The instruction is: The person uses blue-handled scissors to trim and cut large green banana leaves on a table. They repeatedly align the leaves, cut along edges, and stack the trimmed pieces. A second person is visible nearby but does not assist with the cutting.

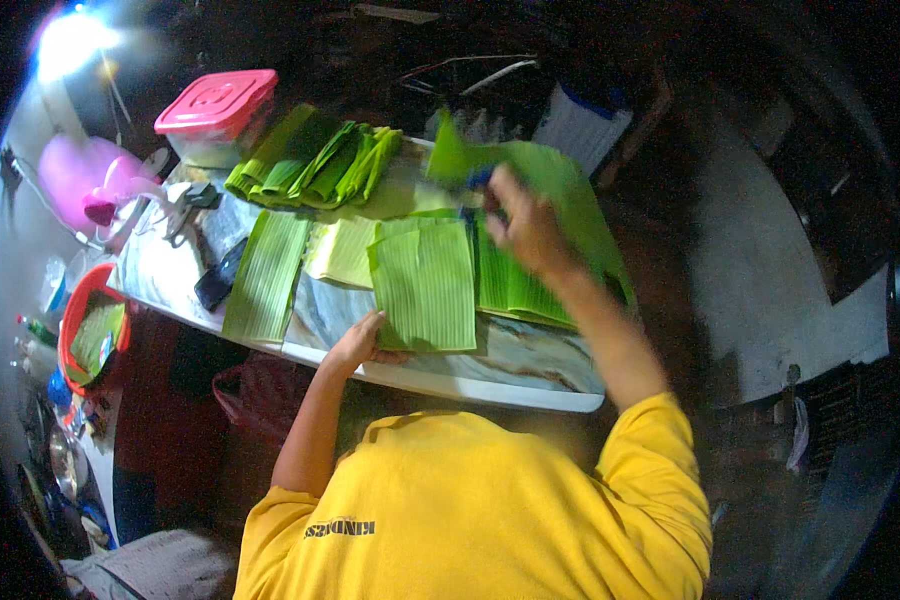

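Observation:
My left hand (365, 340) pinches the lower left corner of a cut rectangular banana leaf piece (425, 290), which lies near the table's front edge. Over the large dark green banana leaf (560, 200) on the right, my right hand (525, 225) is raised and smeared by motion. Its fingers close round a small blue object (480, 178), too blurred to tell its kind. Paler leaf pieces (342, 250) lie partly under the cut piece. To their left is another long leaf strip (267, 275).
Folded banana leaves (315, 165) are piled at the back beside a pink-lidded box (215, 110). A black phone (220, 278) lies on the marbled table (335, 325). A pink fan (95, 190) stands at the left, above an orange basin (70, 335). A white-and-blue container (582, 125) stands behind.

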`<state>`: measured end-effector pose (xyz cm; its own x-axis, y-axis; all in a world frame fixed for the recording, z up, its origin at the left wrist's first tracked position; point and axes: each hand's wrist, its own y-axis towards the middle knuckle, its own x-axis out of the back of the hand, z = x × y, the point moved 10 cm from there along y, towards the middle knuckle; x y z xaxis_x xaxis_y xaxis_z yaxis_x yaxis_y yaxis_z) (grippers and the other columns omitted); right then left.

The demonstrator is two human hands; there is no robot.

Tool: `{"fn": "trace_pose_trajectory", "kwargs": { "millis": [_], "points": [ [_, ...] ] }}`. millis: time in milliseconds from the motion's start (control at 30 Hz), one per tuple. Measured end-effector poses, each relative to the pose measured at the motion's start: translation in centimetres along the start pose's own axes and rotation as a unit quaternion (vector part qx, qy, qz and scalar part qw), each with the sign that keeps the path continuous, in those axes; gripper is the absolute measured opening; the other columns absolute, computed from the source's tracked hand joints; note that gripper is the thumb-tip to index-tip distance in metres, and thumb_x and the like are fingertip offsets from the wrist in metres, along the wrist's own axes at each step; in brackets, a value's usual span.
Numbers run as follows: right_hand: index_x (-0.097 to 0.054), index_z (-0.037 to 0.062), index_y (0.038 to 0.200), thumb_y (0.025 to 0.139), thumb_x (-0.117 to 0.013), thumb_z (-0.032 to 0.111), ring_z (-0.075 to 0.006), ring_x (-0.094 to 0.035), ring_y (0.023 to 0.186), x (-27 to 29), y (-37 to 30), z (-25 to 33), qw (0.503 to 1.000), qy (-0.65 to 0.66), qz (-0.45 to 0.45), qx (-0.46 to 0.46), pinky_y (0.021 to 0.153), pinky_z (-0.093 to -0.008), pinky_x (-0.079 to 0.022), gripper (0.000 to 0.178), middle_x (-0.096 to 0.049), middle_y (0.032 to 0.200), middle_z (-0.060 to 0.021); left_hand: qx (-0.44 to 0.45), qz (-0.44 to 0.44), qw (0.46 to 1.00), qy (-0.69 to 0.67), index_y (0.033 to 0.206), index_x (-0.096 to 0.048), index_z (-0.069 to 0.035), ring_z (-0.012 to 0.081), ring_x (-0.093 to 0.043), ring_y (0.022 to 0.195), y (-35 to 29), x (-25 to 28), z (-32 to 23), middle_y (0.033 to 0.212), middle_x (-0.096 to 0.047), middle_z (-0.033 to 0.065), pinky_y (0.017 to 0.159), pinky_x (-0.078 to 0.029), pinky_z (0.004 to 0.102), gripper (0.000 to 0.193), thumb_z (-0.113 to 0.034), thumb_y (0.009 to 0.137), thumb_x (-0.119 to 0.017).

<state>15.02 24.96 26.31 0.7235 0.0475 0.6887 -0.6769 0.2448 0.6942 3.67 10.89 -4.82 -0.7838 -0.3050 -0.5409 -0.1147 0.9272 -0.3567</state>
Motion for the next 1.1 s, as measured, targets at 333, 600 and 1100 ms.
{"fn": "trace_pose_trajectory", "kwargs": {
  "millis": [333, 600, 1100],
  "points": [
    [-0.048, 0.0068, 0.097, 0.080, -0.048, 0.004, -0.0377, -0.059, 0.078, -12.0, -15.5, 4.2, 0.981, 0.101, 0.158, -0.051, 0.063, -0.0412, -0.049, 0.017, -0.060, 0.087, -0.0176, -0.009, -0.039, 0.999, 0.036, 0.122, -0.042, 0.002, 0.0279, -0.059, 0.092, -1.4, -0.1, -0.8, 0.111, -0.054, 0.0147, 0.074, -0.054, 0.0406, 0.034, -0.014, 0.092, -0.044],
    [-0.049, 0.0030, 0.106, 0.078, -0.046, 0.002, -0.0332, -0.060, 0.085, -12.7, -16.3, 6.8, 0.979, 0.072, 0.191, 0.007, 0.075, -0.0411, -0.049, 0.028, -0.059, 0.100, -0.0194, -0.041, -0.035, 0.996, 0.073, 0.116, -0.049, 0.003, 0.0155, -0.060, 0.085, 0.2, 1.0, -0.5, 0.102, -0.060, 0.0081, 0.073, -0.051, 0.0295, 0.034, -0.019, 0.090, -0.050],
    [-0.050, 0.0067, 0.092, 0.069, -0.054, 0.001, -0.0347, -0.058, 0.075, -10.6, -17.5, 3.4, 0.981, 0.097, 0.152, -0.065, 0.064, -0.0443, -0.046, 0.024, -0.059, 0.080, -0.0143, -0.165, -0.214, 0.916, 0.298, 0.112, -0.050, 0.007, 0.0149, -0.056, 0.085, -3.4, 5.5, -3.5, 0.098, -0.061, 0.0123, 0.074, -0.045, 0.0271, 0.032, -0.010, 0.086, -0.053]
  ]
}}
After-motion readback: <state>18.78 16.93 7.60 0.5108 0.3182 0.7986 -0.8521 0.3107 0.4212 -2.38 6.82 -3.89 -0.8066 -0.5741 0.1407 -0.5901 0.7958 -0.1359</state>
